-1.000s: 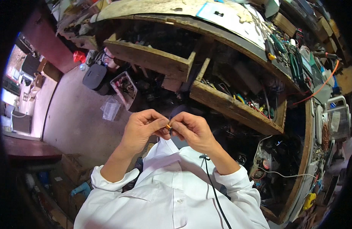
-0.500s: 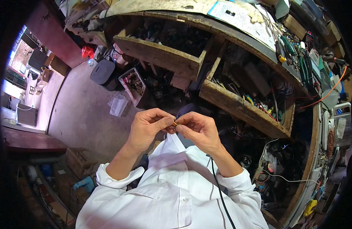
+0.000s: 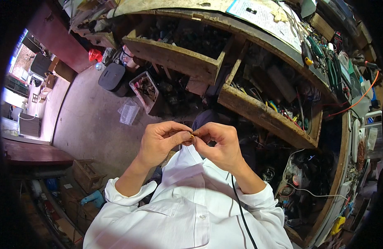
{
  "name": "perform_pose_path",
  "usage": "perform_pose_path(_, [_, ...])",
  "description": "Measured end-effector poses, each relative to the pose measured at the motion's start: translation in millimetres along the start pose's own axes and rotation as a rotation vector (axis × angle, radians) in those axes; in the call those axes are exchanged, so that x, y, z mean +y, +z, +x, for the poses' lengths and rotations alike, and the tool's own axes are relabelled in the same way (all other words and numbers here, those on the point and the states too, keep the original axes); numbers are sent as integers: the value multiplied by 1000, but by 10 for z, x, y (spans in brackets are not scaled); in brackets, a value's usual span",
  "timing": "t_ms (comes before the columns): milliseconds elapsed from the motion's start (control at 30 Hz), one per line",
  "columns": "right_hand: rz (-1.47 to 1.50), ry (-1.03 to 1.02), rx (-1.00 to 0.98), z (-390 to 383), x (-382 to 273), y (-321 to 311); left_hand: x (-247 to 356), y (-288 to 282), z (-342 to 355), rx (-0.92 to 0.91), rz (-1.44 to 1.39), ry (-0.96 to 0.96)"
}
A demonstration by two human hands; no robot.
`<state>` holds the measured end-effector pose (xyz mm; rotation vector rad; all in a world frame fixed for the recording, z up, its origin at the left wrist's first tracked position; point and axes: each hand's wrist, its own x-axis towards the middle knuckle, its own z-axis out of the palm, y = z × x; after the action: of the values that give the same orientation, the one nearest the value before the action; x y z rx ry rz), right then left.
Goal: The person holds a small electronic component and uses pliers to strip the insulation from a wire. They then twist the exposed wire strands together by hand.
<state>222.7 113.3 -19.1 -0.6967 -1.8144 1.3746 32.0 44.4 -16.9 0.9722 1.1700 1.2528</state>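
A tiny yellowish, brass-coloured piece point(image 3: 192, 136) shows between my fingertips; its kind is too small to make out. My left hand point(image 3: 163, 140) pinches it from the left with thumb and forefinger. From the right, my right hand point(image 3: 218, 143) closes thumb and forefinger on the same piece, and the tips of both hands meet there. Both hands are in front of my white shirt point(image 3: 181, 199), and the fingers cover most of the small piece.
Two open wooden drawers, one on the left point(image 3: 170, 56) and one on the right point(image 3: 266, 114), jut from the cluttered bench point(image 3: 158, 9). A bin point(image 3: 111, 78) and a box of scraps point(image 3: 146, 94) stand on the floor. A black cable point(image 3: 237, 203) hangs down my shirt.
Both hands have sunk slightly, and the fingers have shifted a little around the small piece. It stays pinched between them.
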Motion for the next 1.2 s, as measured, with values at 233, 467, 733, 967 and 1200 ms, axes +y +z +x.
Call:
perform_pose_path(233, [435,374,-15,-33,27,2,56,38,-12,5,83,-3])
perform_pose_path(467, [365,394,-32,-27,10,-27,86,63,-40,12,415,202])
perform_pose_path(733, [314,554,-237,38,61,-142,95,46,-71,-76,498,148])
perform_pose_path(967, [523,577,-285,66,134,-207,53,2,-51,-69,193,-41])
perform_pose_path(1200, [631,403,-161,-38,195,-109,27,13,-70,5,61,-15])
